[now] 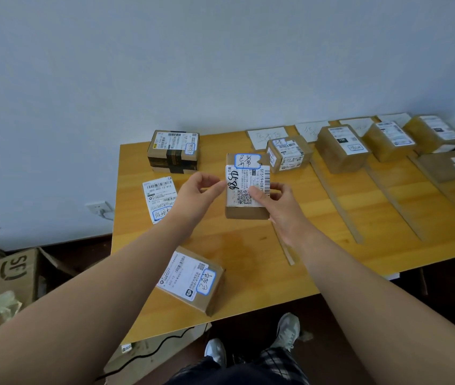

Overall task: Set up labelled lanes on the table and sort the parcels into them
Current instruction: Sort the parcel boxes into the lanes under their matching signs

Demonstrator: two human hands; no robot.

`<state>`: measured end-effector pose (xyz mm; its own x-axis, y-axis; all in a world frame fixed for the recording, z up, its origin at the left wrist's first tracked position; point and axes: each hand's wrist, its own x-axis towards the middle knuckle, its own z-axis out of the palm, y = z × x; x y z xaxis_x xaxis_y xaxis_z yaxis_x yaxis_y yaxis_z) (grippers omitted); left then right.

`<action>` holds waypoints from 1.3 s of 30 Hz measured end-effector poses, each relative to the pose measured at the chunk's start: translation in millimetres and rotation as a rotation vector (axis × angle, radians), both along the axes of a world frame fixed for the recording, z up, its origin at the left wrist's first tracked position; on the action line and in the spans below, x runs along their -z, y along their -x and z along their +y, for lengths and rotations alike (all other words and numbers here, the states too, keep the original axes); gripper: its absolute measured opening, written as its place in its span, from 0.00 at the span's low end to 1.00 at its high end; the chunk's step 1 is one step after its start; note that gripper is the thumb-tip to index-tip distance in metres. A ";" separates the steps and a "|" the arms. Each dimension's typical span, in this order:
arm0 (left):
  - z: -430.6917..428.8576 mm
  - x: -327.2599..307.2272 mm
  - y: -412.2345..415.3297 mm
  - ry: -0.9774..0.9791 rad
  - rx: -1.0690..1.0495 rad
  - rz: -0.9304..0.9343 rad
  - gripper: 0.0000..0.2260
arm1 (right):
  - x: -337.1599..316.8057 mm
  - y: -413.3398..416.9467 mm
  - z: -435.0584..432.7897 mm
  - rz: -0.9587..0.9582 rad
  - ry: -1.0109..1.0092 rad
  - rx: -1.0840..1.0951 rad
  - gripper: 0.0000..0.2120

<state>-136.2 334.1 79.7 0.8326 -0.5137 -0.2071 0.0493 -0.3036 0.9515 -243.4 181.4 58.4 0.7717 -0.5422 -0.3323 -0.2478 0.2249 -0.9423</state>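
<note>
A small brown parcel [244, 187] with a white shipping label and a blue-edged handwritten sticker is held above the yellow wooden table [332, 218]. My left hand [198, 193] pinches its left edge and my right hand [279, 207] grips its right side. Unsorted parcels lie to the left: a black-taped box [173, 151], a flat white-labelled packet [159, 198], and a brown box [190, 279] at the near edge. Cardboard strips [337, 207] divide lanes on the right, each headed by a paper label [268, 136] and holding a parcel [289, 152].
More sorted boxes [343, 148] [390, 140] [434, 133] and a flat brown parcel [451, 165] fill the far right lanes. An open SF carton [9, 276] with packing filler stands on the floor at left. A wall socket [100, 209] and a black cable [148, 354] are below the table.
</note>
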 end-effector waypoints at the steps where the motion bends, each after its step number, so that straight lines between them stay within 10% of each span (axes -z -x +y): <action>1: -1.2 -0.1 -0.5 -0.002 -0.004 -0.004 0.07 | -0.9 -0.5 -1.9 -0.001 0.008 0.005 0.36; 39: -167.6 51.5 26.0 -0.200 -0.115 0.097 0.08 | 70.5 18.1 -227.9 0.504 -0.119 -0.018 0.36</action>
